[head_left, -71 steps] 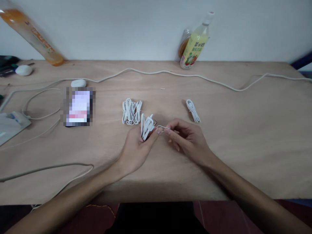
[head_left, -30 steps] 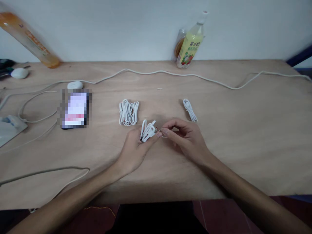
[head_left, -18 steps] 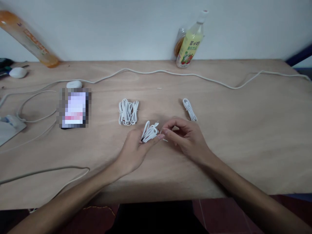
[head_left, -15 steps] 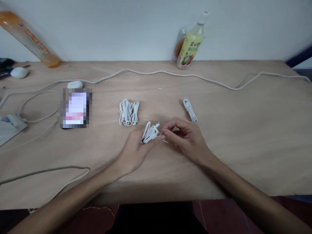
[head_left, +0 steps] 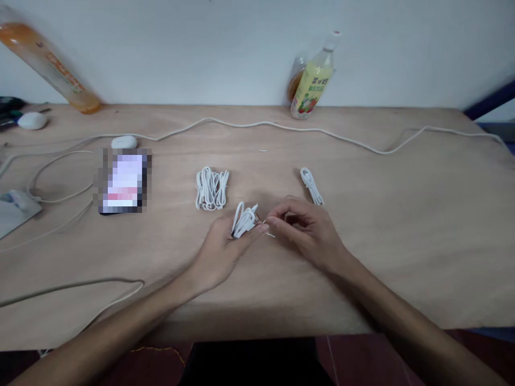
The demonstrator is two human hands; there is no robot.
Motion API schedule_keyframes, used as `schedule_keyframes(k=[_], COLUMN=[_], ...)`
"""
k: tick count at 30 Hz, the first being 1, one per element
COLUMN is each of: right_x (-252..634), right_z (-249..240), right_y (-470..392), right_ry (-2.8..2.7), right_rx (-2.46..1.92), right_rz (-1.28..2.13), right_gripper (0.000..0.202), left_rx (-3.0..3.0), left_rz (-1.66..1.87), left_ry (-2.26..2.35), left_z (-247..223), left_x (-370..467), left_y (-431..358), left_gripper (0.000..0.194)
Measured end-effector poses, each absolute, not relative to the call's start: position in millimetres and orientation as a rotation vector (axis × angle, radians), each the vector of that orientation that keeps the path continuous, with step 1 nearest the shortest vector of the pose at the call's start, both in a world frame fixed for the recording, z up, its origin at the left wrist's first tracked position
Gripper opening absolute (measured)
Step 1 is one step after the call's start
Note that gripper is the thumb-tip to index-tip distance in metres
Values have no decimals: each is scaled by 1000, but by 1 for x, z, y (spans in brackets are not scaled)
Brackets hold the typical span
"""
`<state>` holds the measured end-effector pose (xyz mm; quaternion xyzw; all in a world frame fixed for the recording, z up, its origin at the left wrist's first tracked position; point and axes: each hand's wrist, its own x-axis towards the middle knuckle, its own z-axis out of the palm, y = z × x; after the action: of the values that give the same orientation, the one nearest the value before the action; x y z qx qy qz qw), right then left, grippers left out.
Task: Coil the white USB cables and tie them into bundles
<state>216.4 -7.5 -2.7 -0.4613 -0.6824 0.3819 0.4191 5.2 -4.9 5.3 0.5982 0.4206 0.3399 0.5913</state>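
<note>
My left hand (head_left: pixel 223 252) is closed around a coiled white cable (head_left: pixel 243 220), its thumb lying along the near side. Thin wire ends stick out of the coil toward the right. My right hand (head_left: pixel 303 228) pinches one thin wire end (head_left: pixel 264 221) between thumb and forefinger, just right of the left thumb tip. Whether this end belongs to the held cable is too small to tell. Beyond my left hand lies a bundle of coiled white cables (head_left: pixel 212 188). A single folded white cable (head_left: pixel 311 186) rests beyond my right hand.
A phone (head_left: pixel 124 182) and a white earbud case (head_left: pixel 124 142) lie at the left. A long white cord (head_left: pixel 281 126) crosses the back of the wooden table (head_left: pixel 402 230). An orange bottle (head_left: pixel 52 67) and a yellow-labelled bottle (head_left: pixel 314 80) lean on the wall.
The view has shifted slightly. My two hands have drawn a little farther apart, with the left still holding the coiled cable and the right still pinching.
</note>
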Motion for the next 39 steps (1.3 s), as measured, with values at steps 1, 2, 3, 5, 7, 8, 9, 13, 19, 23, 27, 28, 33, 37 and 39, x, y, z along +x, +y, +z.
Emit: schedule_keyframes(k=[1, 2, 3, 5, 7, 8, 9, 13, 19, 23, 27, 28, 33, 37, 39], right_x=[216, 216, 216, 214, 212, 211, 210, 211, 212, 211, 212, 212, 212, 211, 210], right_z=[-3, -3, -3, -2, -1, -1, 0, 0, 1, 2, 3, 3, 4, 6, 7], right_y=[-8, -8, -8, -9, -9, -9, -9, -7, -6, -9, -9, -9, -9, -10, -10], right_ry=[-1711, -1706, -1696, -1656, -1582, -1536, -1486, -1338, -1251, -1225, -1240, -1248, -1308, -1375, -1390], right_rx=[-1158, -1162, -1165, -1169, -1179, -1188, -1199, -1226, -1188, -1231, -1239, -1237, -1206, -1201, -1200], right_rz=[961, 967, 974, 1007, 1057, 1089, 1117, 1219, 1359, 1392, 1383, 1378, 1339, 1317, 1307], right_gripper=[15, 15, 14, 14, 15, 15, 18, 30, 30, 29, 29, 29, 25, 26, 27], left_rx=[1393, 1394, 1397, 1392, 1372, 1363, 1358, 1333, 1250, 1176, 1141, 1132, 1047, 1000, 995], left_rz=[789, 788, 786, 779, 778, 781, 784, 807, 825, 824, 825, 824, 863, 883, 881], left_ry=[979, 982, 988, 996, 1002, 1007, 1013, 1042, 1101, 1117, 1097, 1088, 1021, 1009, 1022], left_z=[5, 5, 5, 5, 5, 6, 6, 10, 15, 15, 15, 15, 12, 8, 9], left_x=[5, 5, 5, 5, 5, 5, 5, 6, 7, 8, 8, 8, 8, 8, 7], left_y=[-5, -5, -5, -4, -4, -3, -3, -2, -3, -3, -3, -3, -3, -2, -2], left_gripper=[34, 34, 35, 36, 37, 37, 37, 40, 42, 38, 38, 38, 33, 28, 28])
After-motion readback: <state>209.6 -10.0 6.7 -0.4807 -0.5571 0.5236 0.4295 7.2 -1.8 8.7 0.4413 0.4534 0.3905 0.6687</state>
